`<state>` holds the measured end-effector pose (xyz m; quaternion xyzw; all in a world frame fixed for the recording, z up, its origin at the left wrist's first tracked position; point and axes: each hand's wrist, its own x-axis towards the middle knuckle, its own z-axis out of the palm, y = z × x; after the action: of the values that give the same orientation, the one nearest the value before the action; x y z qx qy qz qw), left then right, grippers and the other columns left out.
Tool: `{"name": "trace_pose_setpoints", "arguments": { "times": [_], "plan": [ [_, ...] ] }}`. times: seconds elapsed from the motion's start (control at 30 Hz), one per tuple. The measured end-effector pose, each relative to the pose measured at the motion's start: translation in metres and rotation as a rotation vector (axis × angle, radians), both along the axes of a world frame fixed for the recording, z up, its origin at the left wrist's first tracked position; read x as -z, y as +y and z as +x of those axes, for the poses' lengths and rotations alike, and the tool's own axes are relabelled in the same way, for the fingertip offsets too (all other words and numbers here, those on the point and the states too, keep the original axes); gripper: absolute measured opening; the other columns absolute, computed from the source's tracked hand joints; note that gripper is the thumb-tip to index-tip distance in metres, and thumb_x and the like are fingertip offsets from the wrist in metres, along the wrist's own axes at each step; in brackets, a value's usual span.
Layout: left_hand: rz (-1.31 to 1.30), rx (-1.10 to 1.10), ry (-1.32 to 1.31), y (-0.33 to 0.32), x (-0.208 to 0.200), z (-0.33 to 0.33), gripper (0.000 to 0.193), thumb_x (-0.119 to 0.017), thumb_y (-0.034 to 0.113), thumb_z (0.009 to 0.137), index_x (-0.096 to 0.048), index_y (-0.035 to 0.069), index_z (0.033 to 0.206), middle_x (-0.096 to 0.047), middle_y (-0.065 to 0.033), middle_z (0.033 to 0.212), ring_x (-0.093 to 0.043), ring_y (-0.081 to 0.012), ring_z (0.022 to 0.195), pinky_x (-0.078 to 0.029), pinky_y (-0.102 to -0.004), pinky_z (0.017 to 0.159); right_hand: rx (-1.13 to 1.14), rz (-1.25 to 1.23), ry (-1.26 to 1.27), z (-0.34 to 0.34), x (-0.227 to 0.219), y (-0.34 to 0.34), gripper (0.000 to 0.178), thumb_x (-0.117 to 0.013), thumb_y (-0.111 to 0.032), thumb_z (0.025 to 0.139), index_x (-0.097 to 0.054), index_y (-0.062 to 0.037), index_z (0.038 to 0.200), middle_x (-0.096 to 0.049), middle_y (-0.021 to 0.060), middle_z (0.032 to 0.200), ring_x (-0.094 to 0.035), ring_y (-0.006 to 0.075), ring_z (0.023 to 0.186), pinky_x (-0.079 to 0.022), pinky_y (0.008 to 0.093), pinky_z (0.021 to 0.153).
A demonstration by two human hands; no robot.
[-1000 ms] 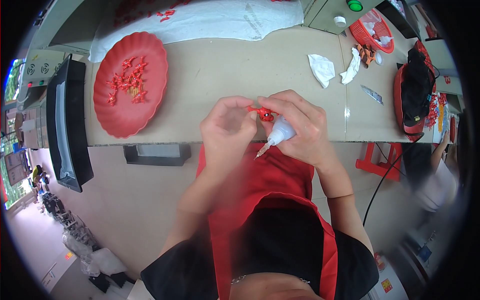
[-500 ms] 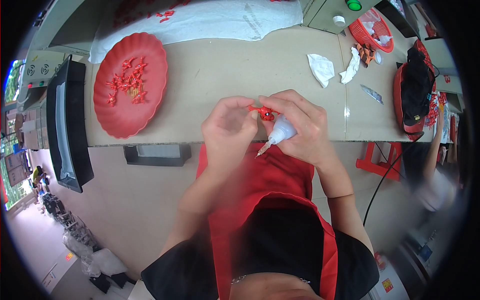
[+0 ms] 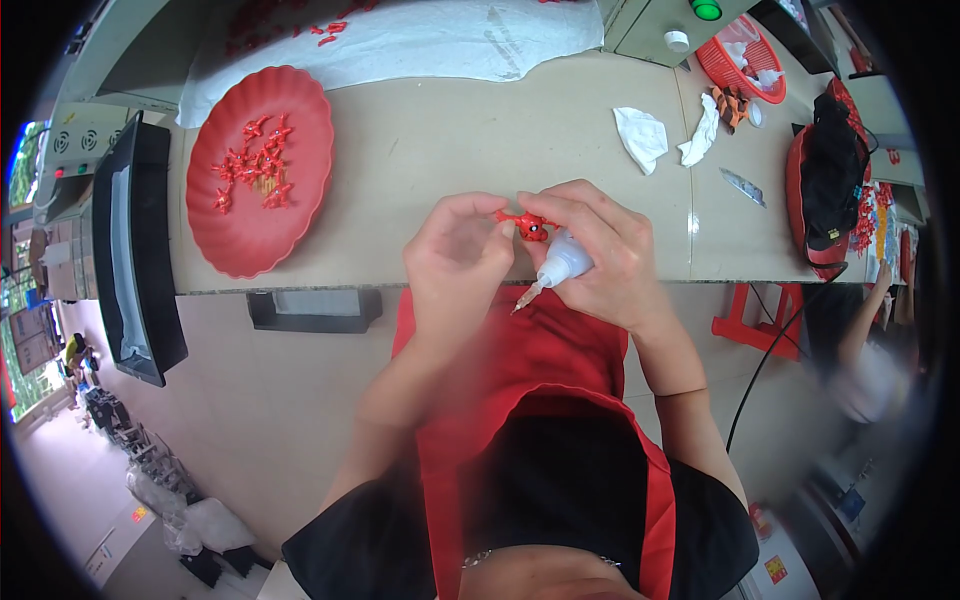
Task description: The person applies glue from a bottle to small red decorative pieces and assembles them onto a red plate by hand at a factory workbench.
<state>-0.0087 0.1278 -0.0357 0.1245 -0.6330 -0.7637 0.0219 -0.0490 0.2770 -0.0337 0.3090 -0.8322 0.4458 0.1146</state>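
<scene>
Between my two hands, at the table's front edge, is a small glossy red toy figure (image 3: 531, 228) with a dark-and-white eye mark. My left hand (image 3: 462, 250) pinches one end of it between thumb and forefinger. The fingertips of my right hand (image 3: 607, 250) press on its other side. Tucked in that same right hand is a translucent squeeze bottle (image 3: 566, 260) with a thin needle-like tip, tilted down to the left over my red apron (image 3: 540, 350). My right fingers hide part of both the bottle and the figure.
A scalloped red plate (image 3: 215, 225) with several small red figures (image 3: 262, 160) lies to the left, near a black tray (image 3: 125, 250). Small red parts lie on a white cloth (image 3: 450, 50) at the back. To the right are crumpled tissues (image 3: 641, 138), a blade-like piece (image 3: 743, 187) and a red basket (image 3: 715, 62).
My hands, the toy figure and the bottle hold almost the same place. At the far right, another person's arm has shifted slightly.
</scene>
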Motion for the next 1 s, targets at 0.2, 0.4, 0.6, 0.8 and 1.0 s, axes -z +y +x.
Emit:
{"name": "trace_pose_setpoints", "arguments": {
  "times": [0.2,0.4,0.6,0.8,1.0],
  "plan": [
    [-0.002,0.011,0.001,-0.0009,0.0005,0.0009,0.017,-0.058,-0.005,0.081,-0.057,0.0,0.097,-0.06,-0.0022,0.083,-0.056,-0.0067,0.076,-0.045,-0.0216,0.068,0.01,0.008,-0.032,0.002,-0.0013,-0.0002,0.04,-0.073,0.002,0.06,-0.063,-0.0048,0.098,-0.062,0.01,0.085,-0.063,0.0208,0.068,-0.051,0.0285,0.056],
    [-0.035,0.026,0.051,-0.0031,-0.0006,0.0028,0.02,-0.057,-0.006,0.081,-0.055,0.001,0.1,-0.059,-0.0018,0.083,-0.055,-0.0064,0.074,-0.045,-0.0212,0.067,0.005,-0.013,-0.054,0.0024,-0.0019,-0.0004,0.04,-0.072,0.003,0.06,-0.063,-0.0042,0.099,-0.062,0.0101,0.085,-0.063,0.0213,0.069,-0.051,0.0286,0.057],
    [-0.047,0.021,0.091,-0.0018,0.0007,0.0028,0.025,-0.056,-0.008,0.081,-0.054,0.001,0.104,-0.057,-0.0021,0.086,-0.054,-0.0063,0.074,-0.044,-0.021,0.066,0.015,-0.015,-0.052,0.004,-0.0026,-0.0006,0.041,-0.072,0.003,0.059,-0.063,-0.0045,0.099,-0.062,0.0099,0.085,-0.063,0.0211,0.068,-0.051,0.0286,0.057],
    [-0.008,0.028,0.105,-0.0005,-0.0007,0.0023,0.024,-0.056,-0.008,0.081,-0.053,0.0,0.103,-0.056,-0.0028,0.087,-0.055,-0.0067,0.076,-0.045,-0.0211,0.066,0.013,-0.021,-0.018,0.0041,-0.0014,-0.0006,0.041,-0.072,0.004,0.059,-0.063,-0.0045,0.098,-0.062,0.0096,0.084,-0.063,0.0206,0.067,-0.05,0.0285,0.055],
    [-0.005,0.037,0.097,-0.0012,-0.001,0.0027,0.025,-0.056,-0.009,0.081,-0.053,-0.001,0.104,-0.056,-0.0031,0.088,-0.055,-0.0074,0.076,-0.045,-0.0212,0.066,0.017,-0.023,0.019,0.0043,-0.0009,-0.0018,0.04,-0.072,0.003,0.06,-0.063,-0.0047,0.098,-0.062,0.0102,0.084,-0.062,0.0202,0.067,-0.05,0.0268,0.055]
  ]
}}
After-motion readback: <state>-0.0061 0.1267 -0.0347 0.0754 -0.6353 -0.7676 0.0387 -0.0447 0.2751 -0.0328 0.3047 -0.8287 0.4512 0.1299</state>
